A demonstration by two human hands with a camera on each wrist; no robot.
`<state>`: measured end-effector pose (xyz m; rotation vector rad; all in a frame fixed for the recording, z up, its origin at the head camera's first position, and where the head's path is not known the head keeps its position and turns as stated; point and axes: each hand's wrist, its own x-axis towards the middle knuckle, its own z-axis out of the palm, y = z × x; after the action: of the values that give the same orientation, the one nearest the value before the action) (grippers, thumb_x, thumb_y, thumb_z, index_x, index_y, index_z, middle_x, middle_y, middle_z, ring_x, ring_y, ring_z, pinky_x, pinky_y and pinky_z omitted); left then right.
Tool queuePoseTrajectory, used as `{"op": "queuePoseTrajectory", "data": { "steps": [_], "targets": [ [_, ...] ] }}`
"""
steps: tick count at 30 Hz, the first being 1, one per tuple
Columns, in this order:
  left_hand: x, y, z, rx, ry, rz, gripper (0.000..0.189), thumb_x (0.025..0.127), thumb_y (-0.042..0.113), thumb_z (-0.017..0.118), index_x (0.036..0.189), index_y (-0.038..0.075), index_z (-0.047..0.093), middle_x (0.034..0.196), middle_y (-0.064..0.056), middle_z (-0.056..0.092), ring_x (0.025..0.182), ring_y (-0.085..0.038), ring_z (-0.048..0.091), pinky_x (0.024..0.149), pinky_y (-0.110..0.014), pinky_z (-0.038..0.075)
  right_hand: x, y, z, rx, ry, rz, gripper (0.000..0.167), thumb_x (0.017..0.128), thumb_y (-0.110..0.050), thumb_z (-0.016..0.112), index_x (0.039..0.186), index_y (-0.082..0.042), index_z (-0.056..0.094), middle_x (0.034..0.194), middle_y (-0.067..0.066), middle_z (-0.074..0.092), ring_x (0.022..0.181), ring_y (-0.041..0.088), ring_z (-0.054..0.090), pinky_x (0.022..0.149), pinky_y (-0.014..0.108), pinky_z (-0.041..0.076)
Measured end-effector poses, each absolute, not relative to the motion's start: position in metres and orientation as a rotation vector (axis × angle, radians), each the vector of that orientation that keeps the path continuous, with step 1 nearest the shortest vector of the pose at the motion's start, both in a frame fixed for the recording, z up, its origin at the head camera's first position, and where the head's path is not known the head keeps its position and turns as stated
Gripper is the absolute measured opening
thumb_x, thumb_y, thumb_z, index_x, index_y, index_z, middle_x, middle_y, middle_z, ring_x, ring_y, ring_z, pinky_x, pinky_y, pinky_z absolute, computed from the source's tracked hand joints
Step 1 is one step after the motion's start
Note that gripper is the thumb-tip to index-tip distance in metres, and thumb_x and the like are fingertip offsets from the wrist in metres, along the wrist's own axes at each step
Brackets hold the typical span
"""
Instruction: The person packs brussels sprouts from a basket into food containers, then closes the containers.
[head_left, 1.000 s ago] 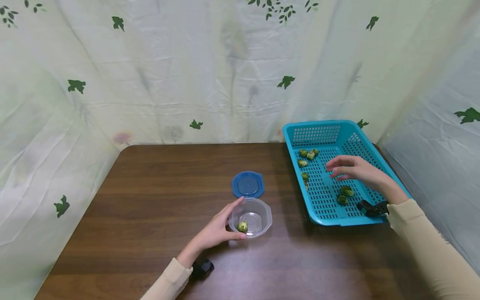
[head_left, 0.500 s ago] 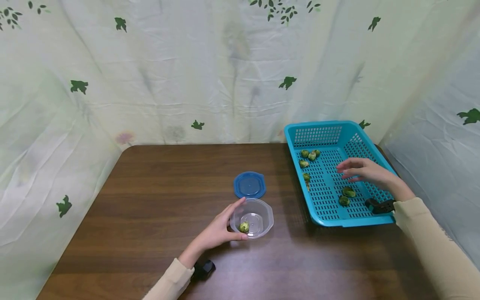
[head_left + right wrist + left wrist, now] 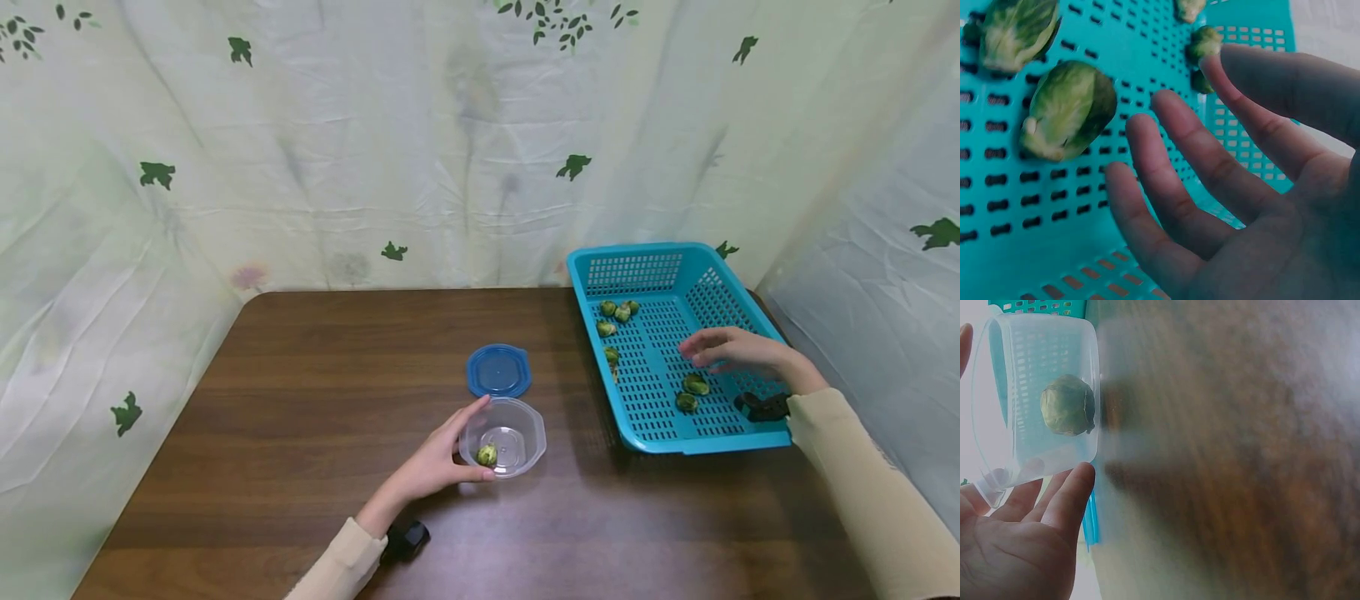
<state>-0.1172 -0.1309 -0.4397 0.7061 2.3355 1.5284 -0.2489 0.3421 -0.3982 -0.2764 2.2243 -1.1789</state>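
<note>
My left hand (image 3: 438,460) holds a clear plastic container (image 3: 527,442) on the table, thumb on the near side and fingers round the far side. One Brussels sprout (image 3: 487,455) lies inside it; the left wrist view shows this sprout (image 3: 1067,405) through the clear wall. Over the blue basket (image 3: 660,447), my right hand (image 3: 738,348) hovers with relaxed, spread fingers and nothing in them. Two Brussels sprouts lie near it, the closer sprout (image 3: 1069,112) just beyond the fingertips in the right wrist view. Several more sprouts (image 3: 622,312) lie along the basket's left side.
A blue lid (image 3: 498,371) lies flat on the wooden table (image 3: 337,367), right behind the container. The basket's raised walls stand at the table's right end. A leaf-patterned curtain (image 3: 322,150) closes off the back and sides.
My right hand has shifted right and then slightly down over the basket, toward the two near sprouts. The left hand and container stay in place.
</note>
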Motion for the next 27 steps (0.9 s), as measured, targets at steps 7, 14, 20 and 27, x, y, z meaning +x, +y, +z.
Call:
{"op": "queuePoseTrajectory", "data": {
  "steps": [7,14,20,27],
  "targets": [
    [-0.126,-0.137,-0.467,0.708,2.357,1.511,0.095,0.077,0.018,0.082,0.152,0.012,0.024,0.147,-0.011,0.036,0.132,-0.03,0.035,0.1,-0.048,0.039,-0.251,0.343,-0.403,-0.279,2.179,-1.089,0.041,0.096,-0.012,0.055,0.129,0.012,0.045,0.128,0.028,0.049,0.115,0.037,0.05,0.093,0.053,0.044],
    [-0.126,-0.137,-0.469,0.716,2.362,1.507,0.095,0.077,0.021,0.082,0.152,0.013,0.024,0.147,-0.011,0.036,0.132,-0.029,0.035,0.101,-0.048,0.038,-0.251,0.342,-0.404,-0.285,2.15,-1.017,0.036,0.094,-0.009,0.055,0.125,0.01,0.051,0.124,0.022,0.053,0.113,0.034,0.05,0.091,0.052,0.045],
    [-0.119,-0.132,-0.445,0.704,2.338,1.518,0.092,0.078,0.01,0.08,0.15,0.002,0.024,0.146,-0.022,0.035,0.131,-0.038,0.035,0.101,-0.052,0.037,-0.253,0.341,-0.407,-0.289,2.161,-0.945,0.03,0.09,-0.003,0.055,0.119,0.006,0.058,0.117,0.014,0.056,0.107,0.03,0.048,0.086,0.049,0.047],
    [-0.125,-0.136,-0.465,0.727,2.353,1.509,0.096,0.077,0.017,0.082,0.152,0.009,0.022,0.148,-0.015,0.035,0.132,-0.032,0.035,0.101,-0.049,0.037,-0.252,0.336,-0.409,-0.306,2.146,-0.925,0.026,0.088,0.001,0.055,0.113,0.007,0.06,0.108,0.011,0.057,0.094,0.023,0.048,0.083,0.045,0.048]
  ]
}}
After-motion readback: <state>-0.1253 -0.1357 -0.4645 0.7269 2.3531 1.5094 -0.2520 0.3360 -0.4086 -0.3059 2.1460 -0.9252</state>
